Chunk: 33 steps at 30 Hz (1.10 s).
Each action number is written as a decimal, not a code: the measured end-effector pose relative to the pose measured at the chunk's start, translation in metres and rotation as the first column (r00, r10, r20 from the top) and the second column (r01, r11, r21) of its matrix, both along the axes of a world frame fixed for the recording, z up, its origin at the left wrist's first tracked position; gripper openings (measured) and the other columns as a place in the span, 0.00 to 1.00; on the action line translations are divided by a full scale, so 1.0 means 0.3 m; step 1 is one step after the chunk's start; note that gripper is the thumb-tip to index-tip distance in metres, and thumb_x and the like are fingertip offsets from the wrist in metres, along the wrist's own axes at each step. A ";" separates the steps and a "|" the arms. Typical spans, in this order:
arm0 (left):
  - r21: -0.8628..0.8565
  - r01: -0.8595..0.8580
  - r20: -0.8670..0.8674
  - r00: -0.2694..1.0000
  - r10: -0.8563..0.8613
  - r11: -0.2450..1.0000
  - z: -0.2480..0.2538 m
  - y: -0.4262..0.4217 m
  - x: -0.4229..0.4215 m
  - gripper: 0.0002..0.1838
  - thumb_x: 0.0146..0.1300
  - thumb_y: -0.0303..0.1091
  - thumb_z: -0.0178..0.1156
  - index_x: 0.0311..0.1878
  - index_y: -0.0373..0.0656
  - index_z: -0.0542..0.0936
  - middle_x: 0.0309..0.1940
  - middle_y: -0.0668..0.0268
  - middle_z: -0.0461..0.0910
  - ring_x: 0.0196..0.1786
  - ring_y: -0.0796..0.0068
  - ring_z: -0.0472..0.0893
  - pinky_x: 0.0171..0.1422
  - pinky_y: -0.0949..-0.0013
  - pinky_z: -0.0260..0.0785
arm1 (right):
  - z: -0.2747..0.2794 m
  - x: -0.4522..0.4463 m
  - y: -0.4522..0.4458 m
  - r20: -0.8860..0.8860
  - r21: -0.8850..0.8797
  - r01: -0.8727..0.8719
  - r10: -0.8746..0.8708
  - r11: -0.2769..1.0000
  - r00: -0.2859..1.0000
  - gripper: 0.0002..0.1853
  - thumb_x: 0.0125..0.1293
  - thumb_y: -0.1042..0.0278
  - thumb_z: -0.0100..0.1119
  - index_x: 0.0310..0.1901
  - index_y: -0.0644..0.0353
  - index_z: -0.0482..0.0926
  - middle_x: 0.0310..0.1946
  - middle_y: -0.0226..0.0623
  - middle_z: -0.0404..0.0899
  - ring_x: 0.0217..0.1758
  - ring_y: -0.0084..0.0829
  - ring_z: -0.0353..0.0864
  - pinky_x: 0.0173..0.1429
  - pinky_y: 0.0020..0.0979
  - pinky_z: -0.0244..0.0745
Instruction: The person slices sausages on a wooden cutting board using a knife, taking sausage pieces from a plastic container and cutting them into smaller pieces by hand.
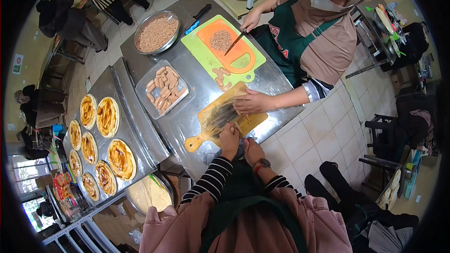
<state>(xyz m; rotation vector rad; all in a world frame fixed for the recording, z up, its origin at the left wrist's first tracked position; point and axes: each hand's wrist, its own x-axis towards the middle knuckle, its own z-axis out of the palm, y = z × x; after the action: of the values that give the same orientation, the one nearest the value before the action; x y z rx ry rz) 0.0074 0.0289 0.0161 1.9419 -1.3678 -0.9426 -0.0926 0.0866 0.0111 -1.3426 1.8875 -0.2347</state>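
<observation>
My left hand [229,141] is closed at the near edge of the wooden cutting board [213,115], its fingers pinched on a sausage [236,125]. Just to its right, my right hand [253,152] is curled in front of the board's edge. What it grips, if anything, is hidden. A co-worker's hand [255,102] lies over the far right part of the same board, by some sausage pieces. The co-worker's other hand [251,20] holds a knife [234,43] over chopped sausage [222,40] on an orange cutting board [241,65].
A clear tub of sausages [164,89] and a metal bowl of chopped filling [157,33] stand on the steel table [187,72]. Whole sausages [220,78] lie by the green board [255,58]. Several sauce-topped pizza bases [123,159] rest on the left table. Another knife [202,11] lies at the back.
</observation>
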 end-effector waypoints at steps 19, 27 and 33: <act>-0.014 -0.049 -0.060 0.997 0.048 0.999 -0.069 0.007 -0.003 0.06 0.53 0.30 0.57 0.32 0.37 0.74 0.24 0.52 0.77 0.30 0.51 0.77 0.35 0.59 0.69 | 0.020 -0.021 0.013 -0.130 0.025 -0.042 0.045 0.999 0.990 0.20 0.67 0.50 0.34 0.38 0.60 0.67 0.27 0.52 0.77 0.33 0.52 0.77 0.36 0.49 0.71; 0.106 -0.097 -0.245 0.962 0.120 0.990 -0.040 0.018 -0.003 0.05 0.54 0.28 0.56 0.32 0.37 0.74 0.24 0.52 0.77 0.30 0.52 0.78 0.35 0.60 0.68 | 0.039 -0.030 -0.015 -0.167 -0.027 -0.071 0.065 0.997 0.984 0.20 0.67 0.51 0.33 0.37 0.61 0.69 0.24 0.53 0.76 0.30 0.52 0.77 0.33 0.48 0.71; -0.078 -0.046 -0.023 0.999 0.044 0.996 -0.069 0.024 -0.002 0.05 0.54 0.28 0.56 0.33 0.37 0.75 0.25 0.52 0.77 0.30 0.52 0.77 0.35 0.60 0.68 | 0.009 0.013 -0.006 -0.061 -0.015 -0.036 0.035 0.999 0.998 0.23 0.67 0.49 0.30 0.37 0.63 0.68 0.26 0.57 0.76 0.32 0.55 0.76 0.36 0.51 0.70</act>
<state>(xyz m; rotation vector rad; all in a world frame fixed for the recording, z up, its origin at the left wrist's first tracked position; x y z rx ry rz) 0.0069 0.0360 -0.0046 1.8907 -1.3237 -0.8735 -0.0888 0.0849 0.0137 -1.4073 1.9141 -0.1932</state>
